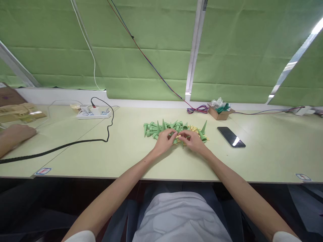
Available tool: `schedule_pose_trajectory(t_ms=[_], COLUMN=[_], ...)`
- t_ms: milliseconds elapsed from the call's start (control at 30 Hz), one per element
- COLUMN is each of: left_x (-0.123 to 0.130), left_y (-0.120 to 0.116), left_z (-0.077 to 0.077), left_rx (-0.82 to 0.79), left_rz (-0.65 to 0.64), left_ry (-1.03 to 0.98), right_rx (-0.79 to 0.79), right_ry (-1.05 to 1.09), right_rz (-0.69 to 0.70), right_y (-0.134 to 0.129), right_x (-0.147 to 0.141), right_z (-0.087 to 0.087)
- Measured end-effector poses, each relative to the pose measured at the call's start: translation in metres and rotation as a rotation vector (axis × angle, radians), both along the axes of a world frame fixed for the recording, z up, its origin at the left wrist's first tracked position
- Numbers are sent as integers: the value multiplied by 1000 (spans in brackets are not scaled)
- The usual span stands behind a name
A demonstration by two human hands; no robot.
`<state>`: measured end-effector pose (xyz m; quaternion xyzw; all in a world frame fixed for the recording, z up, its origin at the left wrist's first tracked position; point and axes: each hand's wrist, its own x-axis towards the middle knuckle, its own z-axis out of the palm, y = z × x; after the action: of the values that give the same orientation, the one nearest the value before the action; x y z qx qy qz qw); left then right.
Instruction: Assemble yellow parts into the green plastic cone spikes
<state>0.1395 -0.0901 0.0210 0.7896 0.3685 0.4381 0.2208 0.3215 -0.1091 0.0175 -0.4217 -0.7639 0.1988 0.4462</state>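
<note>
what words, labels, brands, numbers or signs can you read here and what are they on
No text can be read.
Left sticker at the table's front edge: blue border, red mark, too blurred to read.
Right sticker at the front edge: too small to read.

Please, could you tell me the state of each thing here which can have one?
Left hand: fingers bent, tips near the right hand's; grip unclear.
Right hand: fingers bent; grip unclear.
Green plastic spikes: heaped, some points upward.
Small yellow pieces: loose, piled.
Smartphone: flat, screen dark with a reflection.
Cardboard box: open, filled.
Power strip: plugs inserted.
Green blinds: lowered.
</note>
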Motion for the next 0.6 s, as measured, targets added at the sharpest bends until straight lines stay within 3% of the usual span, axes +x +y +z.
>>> schedule_pose_trajectory(t_ms=[200,600], left_x=[0,0], left_y=[1,1], left_z=[-2,-2], left_rx=[40,69], left_rz=[-19,-34], left_ry=[11,28], right_rx=[7,65], right_ry=[-3,-100], right_rz=[30,-64], right_y=[1,2], right_x=[1,0], right_z=[-1,-3])
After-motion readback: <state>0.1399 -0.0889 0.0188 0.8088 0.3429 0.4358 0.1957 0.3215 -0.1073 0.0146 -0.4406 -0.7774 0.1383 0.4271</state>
